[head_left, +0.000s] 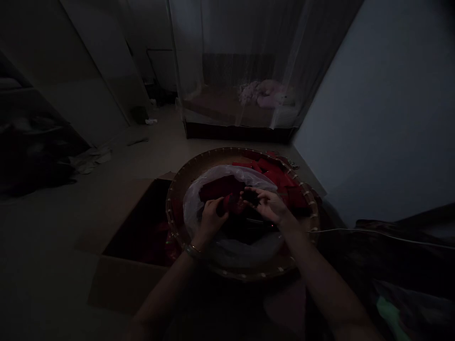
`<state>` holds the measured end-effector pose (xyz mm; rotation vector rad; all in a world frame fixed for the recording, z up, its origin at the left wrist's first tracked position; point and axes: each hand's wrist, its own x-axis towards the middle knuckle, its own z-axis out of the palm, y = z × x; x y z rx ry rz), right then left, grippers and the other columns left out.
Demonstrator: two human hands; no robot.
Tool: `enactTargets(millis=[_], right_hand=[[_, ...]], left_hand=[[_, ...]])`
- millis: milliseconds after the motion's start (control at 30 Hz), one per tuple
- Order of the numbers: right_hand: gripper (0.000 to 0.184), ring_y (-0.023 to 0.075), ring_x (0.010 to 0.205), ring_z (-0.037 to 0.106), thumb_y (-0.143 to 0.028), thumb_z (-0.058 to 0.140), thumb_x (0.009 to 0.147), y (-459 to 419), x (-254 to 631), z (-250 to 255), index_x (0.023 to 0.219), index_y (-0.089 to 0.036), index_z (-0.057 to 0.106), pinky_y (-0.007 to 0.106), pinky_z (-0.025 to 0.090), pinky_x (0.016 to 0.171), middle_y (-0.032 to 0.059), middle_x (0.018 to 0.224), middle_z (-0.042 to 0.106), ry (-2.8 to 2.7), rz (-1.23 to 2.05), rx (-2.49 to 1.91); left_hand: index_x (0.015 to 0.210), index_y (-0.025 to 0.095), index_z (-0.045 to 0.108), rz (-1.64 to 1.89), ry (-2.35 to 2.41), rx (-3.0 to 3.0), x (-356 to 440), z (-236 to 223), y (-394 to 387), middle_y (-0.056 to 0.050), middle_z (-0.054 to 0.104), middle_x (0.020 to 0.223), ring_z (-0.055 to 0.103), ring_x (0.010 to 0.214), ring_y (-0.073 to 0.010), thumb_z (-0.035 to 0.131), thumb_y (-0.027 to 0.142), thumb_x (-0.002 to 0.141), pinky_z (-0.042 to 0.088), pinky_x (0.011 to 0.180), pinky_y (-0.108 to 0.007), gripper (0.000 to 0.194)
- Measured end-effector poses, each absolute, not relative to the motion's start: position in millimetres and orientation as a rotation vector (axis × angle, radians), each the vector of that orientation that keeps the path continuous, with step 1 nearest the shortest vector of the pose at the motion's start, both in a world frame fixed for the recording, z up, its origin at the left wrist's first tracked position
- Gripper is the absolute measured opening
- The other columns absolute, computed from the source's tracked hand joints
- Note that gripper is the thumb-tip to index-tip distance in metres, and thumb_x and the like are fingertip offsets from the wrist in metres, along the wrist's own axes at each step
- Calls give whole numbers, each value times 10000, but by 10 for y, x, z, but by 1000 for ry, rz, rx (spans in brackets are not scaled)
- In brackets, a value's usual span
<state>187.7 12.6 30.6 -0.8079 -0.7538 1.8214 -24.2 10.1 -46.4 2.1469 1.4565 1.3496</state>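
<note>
The room is very dark. My left hand (212,219), with bangles at its wrist, is closed on a small red pouch-like piece (232,203) above a round woven tray (170,203). My right hand (270,206) is just right of that piece, its fingers curled around a dark patch; what they hold I cannot make out. Beneath both hands is a whitish plastic bag (194,203), spread open in the tray, with dark contents that are hard to tell. Flat red pieces (280,177) lie at the tray's far right.
An open cardboard box (130,279) with red items inside stands left of the tray. A pale cable (369,232) runs off to the right. Behind is a bed under a net (231,109), and a white wall (384,118) rises on the right. Dark piles lie far left.
</note>
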Motion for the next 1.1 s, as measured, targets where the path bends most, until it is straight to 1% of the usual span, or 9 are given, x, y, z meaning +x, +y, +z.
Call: enactTargets(millis=[67, 167, 367, 533, 600, 767, 867, 967, 1100], right_hand=[[403, 189, 912, 625, -76, 447, 608, 142, 1880, 385, 951, -180, 630, 358, 505, 843, 44, 906, 682, -914, 1790, -871], [449, 170, 838, 629, -64, 470, 581, 166, 1827, 497, 973, -204, 638, 312, 509, 797, 15, 892, 676, -1140, 1749, -1010], [457, 149, 781, 611, -93, 460, 597, 253, 1720, 617, 995, -217, 647, 252, 496, 698, 4, 898, 678, -1448, 1633, -1279], [421, 133, 710, 568, -102, 461, 625, 322, 1727, 666, 977, -231, 652, 234, 454, 617, -6, 900, 668, -1629, 1495, -1314], [410, 134, 725, 563, -94, 457, 629, 324, 1727, 676, 963, -227, 654, 242, 451, 645, -5, 913, 663, -1670, 1449, -1293], [428, 168, 861, 574, -85, 452, 643, 284, 1692, 676, 999, -232, 637, 289, 452, 757, 9, 1006, 649, -1709, 1396, -1292], [460, 175, 864, 581, -80, 448, 641, 259, 1655, 660, 1038, -232, 626, 305, 457, 776, 14, 1018, 646, -1721, 1385, -1312], [451, 181, 888, 586, -83, 461, 645, 240, 1623, 631, 1038, -223, 634, 305, 466, 789, 18, 1026, 646, -1732, 1351, -1312], [447, 173, 808, 607, -85, 482, 652, 216, 1611, 595, 1042, -227, 648, 296, 492, 753, 6, 928, 678, -1738, 1372, -1247]], left_hand=[[1105, 190, 569, 1328, 1456, 2159, -241, -463, 99, -66, 642, 983, 571, 905, -214, 679, 109, 619, 509, 790, -357, 505], [1106, 186, 568, 1308, 1461, 2174, -245, -453, 93, -67, 639, 986, 567, 910, -220, 683, 105, 608, 505, 798, -363, 518], [1128, 196, 555, 1279, 1449, 2173, -251, -439, 73, -59, 636, 1005, 557, 921, -215, 678, 121, 633, 501, 805, -362, 516], [1129, 189, 554, 1280, 1449, 2181, -245, -451, 76, -69, 639, 1016, 553, 930, -223, 687, 121, 628, 498, 810, -371, 524], [1123, 193, 557, 1273, 1454, 2183, -244, -452, 79, -67, 639, 1012, 557, 921, -223, 686, 124, 628, 499, 804, -373, 517], [1116, 174, 559, 1278, 1471, 2187, -243, -443, 74, -71, 642, 1005, 558, 915, -217, 684, 122, 628, 502, 802, -360, 507], [1118, 165, 558, 1269, 1467, 2185, -244, -439, 71, -72, 645, 1001, 556, 916, -216, 686, 125, 630, 500, 806, -353, 506], [1114, 173, 558, 1258, 1467, 2186, -246, -445, 74, -65, 648, 994, 556, 912, -218, 686, 128, 629, 499, 805, -357, 504], [1110, 179, 559, 1271, 1476, 2159, -243, -448, 76, -66, 647, 988, 565, 905, -216, 680, 129, 630, 501, 797, -359, 497]])
